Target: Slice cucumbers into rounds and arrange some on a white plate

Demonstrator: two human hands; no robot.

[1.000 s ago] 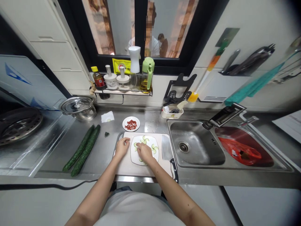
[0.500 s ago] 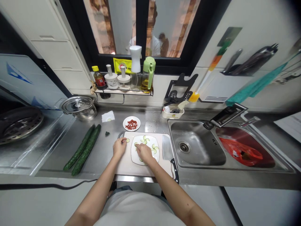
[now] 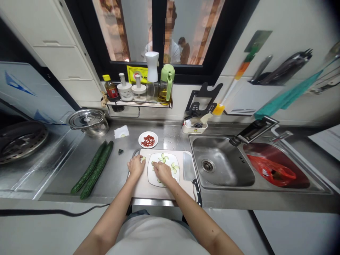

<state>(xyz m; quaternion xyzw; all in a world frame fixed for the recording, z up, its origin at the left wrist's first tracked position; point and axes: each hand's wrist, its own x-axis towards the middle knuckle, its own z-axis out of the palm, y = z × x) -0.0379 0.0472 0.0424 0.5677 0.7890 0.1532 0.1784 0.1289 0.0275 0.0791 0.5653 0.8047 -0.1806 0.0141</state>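
Note:
My left hand (image 3: 136, 165) is at the left of the cream cutting board (image 3: 156, 192), its fingertips closed on a thin cucumber slice (image 3: 143, 158). My right hand (image 3: 163, 172) reaches over the white square plate (image 3: 165, 183), fingers curled and fingertips at another cucumber slice (image 3: 153, 163) near the plate's left edge. Fanned cucumber slices (image 3: 163, 158) lie at the plate's top, with more slices (image 3: 175, 167) at its right; the hand partly hides those below. A cleaver (image 3: 189, 168) rests on the board's right side, its black handle toward me.
Two whole cucumbers (image 3: 97, 170) lie left of the board. Behind it are a small dish of red pieces (image 3: 148, 140) and a white paper (image 3: 121, 131). A lidded steel pot (image 3: 91, 124) stands back left; a double sink (image 3: 223, 166) with a red bag (image 3: 271, 171) is right.
My left hand has shifted slightly right, its fingertips now over the slice that lay beside them. My right hand stays at the plate's left, almost unmoved.

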